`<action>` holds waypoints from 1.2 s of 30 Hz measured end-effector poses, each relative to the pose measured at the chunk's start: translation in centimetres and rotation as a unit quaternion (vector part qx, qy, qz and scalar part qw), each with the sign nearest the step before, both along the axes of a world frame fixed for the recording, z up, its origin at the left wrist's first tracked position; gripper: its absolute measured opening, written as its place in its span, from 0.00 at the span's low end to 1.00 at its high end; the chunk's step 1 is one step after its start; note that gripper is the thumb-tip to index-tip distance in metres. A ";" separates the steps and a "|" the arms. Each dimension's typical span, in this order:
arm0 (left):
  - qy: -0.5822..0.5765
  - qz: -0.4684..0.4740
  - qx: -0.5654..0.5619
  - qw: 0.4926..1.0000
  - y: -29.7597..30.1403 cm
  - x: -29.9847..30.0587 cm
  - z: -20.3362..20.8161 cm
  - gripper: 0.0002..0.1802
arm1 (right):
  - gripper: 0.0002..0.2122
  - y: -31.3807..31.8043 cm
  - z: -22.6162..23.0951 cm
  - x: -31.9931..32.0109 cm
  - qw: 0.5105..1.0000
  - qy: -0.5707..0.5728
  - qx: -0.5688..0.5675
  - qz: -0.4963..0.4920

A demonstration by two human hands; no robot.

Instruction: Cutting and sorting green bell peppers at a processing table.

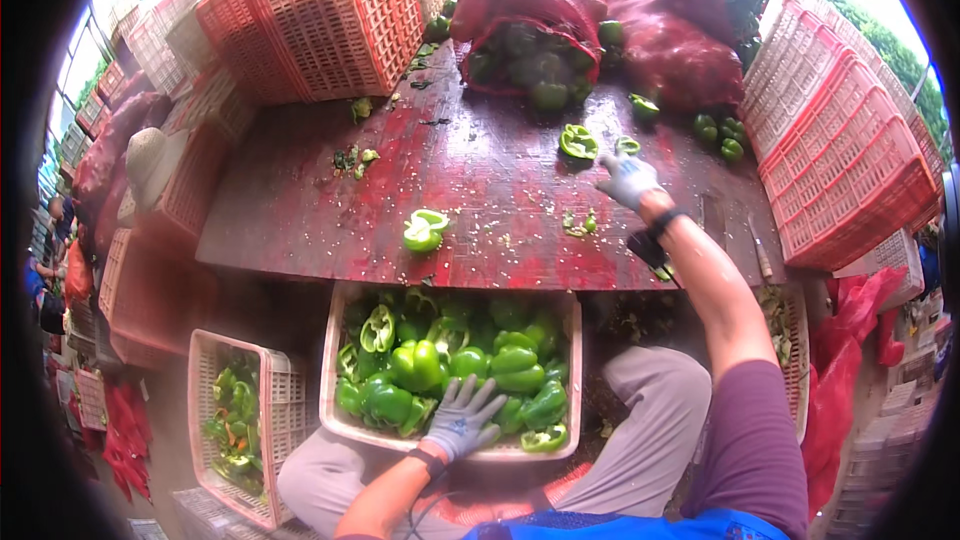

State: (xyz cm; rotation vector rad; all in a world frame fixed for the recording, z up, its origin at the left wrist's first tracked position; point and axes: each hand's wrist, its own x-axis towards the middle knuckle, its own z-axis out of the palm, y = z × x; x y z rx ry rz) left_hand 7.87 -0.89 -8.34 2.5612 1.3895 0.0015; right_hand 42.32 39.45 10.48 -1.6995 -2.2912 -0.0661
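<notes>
My left hand [463,417], in a grey work glove, lies with fingers spread on green bell peppers [418,366] that fill a pale pink plastic crate [325,380] at my lap. Some of those peppers are halved, their pale insides showing. Over the red wooden table [500,240], my right hand [630,182] reaches forward, also gloved and slightly blurred, fingers stretched out and holding nothing visible. Just beyond its fingertips lie a small cut pepper piece [627,145] and a hollow pepper half [578,142]. Another cut pepper [426,230] sits left of centre on the table.
Red mesh sacks [535,0] of peppers stand at the table's back. Stacked crates flank it at left [310,25] and right [845,140]. A knife [760,248] lies near the right edge. A crate of pepper scraps [235,420] stands at lower left. Seeds litter the tabletop.
</notes>
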 end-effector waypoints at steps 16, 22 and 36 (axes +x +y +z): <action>-0.112 0.032 0.024 0.993 -0.3 -0.2 1.7 0.39 | 0.09 -8.0 -4.8 -10.9 0.872 0.230 -0.311 0.301; -0.121 0.144 0.108 0.976 1.4 0.2 5.4 0.35 | 0.18 -17.3 -3.4 -19.4 0.938 0.105 -0.238 0.229; -0.103 0.158 0.085 0.978 3.0 0.2 4.9 0.32 | 0.29 -12.5 -4.5 -28.5 0.990 0.031 -0.110 0.077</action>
